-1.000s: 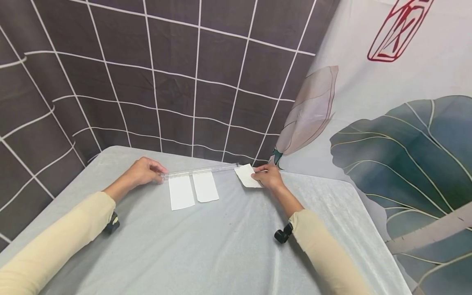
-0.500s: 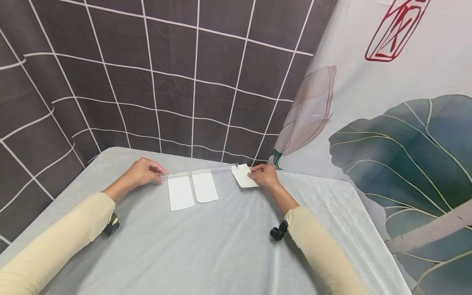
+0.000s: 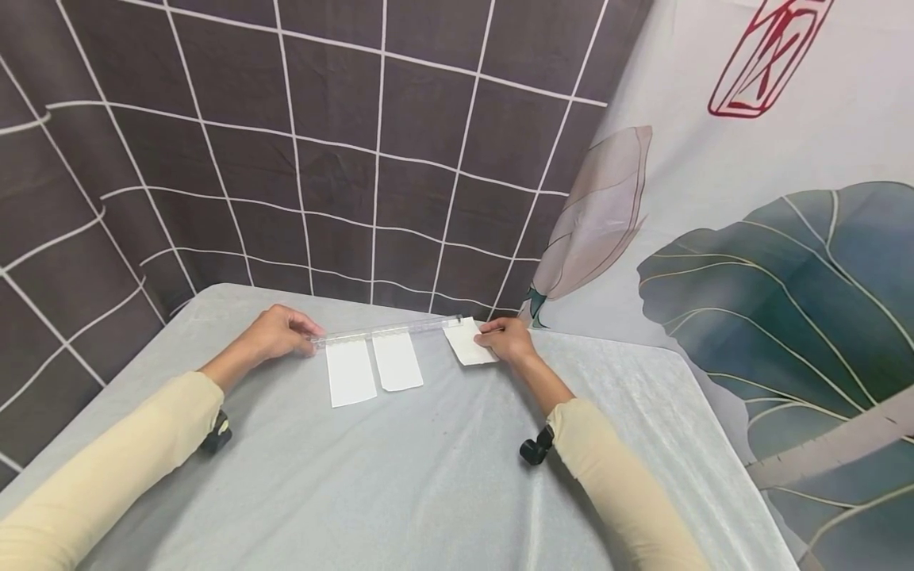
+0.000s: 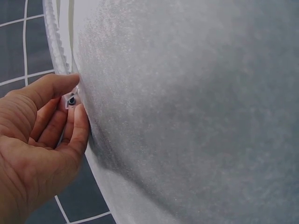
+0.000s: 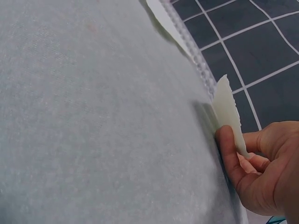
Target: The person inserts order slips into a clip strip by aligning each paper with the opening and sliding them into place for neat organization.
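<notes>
A long clear plastic strip (image 3: 428, 325) lies across the back of the table, with two white paper slips (image 3: 351, 373) side by side along its front edge. My left hand (image 3: 282, 331) grips its left end; in the left wrist view, thumb and fingers close around that end, where a small dark round fitting (image 4: 71, 100) shows between them. My right hand (image 3: 510, 341) pinches a third white paper slip (image 3: 467, 341) by its right side. The slip's upper left corner overlaps the strip's right end in the head view. In the right wrist view this slip (image 5: 226, 109) stands tilted up beside the strip.
A pale grey velvety cloth (image 3: 400, 484) covers the table. Behind it hangs a dark curtain (image 3: 328, 174) with white grid lines. To the right is a white cloth with a large leaf print (image 3: 771, 277).
My right hand has moved slightly left with the paper slip, bringing it over the strip's right end. My left hand, the strip and the two other slips have stayed in place.
</notes>
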The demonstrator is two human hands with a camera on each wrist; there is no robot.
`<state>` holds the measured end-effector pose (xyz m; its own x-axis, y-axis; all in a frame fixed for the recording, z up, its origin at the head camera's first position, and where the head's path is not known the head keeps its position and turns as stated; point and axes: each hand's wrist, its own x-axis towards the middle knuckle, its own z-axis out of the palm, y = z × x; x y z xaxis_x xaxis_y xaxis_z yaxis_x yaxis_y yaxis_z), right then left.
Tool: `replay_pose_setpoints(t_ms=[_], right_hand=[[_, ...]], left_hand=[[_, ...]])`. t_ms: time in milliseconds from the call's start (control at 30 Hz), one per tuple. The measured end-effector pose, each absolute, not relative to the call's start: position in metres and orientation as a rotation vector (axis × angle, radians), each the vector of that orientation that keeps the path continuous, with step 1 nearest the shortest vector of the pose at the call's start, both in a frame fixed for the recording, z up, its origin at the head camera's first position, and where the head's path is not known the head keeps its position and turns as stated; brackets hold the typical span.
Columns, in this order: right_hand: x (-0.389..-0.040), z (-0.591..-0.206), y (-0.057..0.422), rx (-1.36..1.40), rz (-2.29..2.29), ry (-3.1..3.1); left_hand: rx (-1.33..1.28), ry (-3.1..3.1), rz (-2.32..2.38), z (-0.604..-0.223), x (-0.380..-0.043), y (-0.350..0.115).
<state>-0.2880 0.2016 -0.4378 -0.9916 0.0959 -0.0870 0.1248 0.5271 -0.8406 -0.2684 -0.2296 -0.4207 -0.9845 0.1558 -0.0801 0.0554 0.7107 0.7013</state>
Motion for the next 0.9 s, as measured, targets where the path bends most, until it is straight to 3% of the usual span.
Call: replay_pose_setpoints(t_ms=[900], right_hand=[[-0.285,-0.438,0.176,0.130,-1.522,2.690]], left_hand=[[0.165,2.772,1.133,-0.418,-0.267,-0.228]])
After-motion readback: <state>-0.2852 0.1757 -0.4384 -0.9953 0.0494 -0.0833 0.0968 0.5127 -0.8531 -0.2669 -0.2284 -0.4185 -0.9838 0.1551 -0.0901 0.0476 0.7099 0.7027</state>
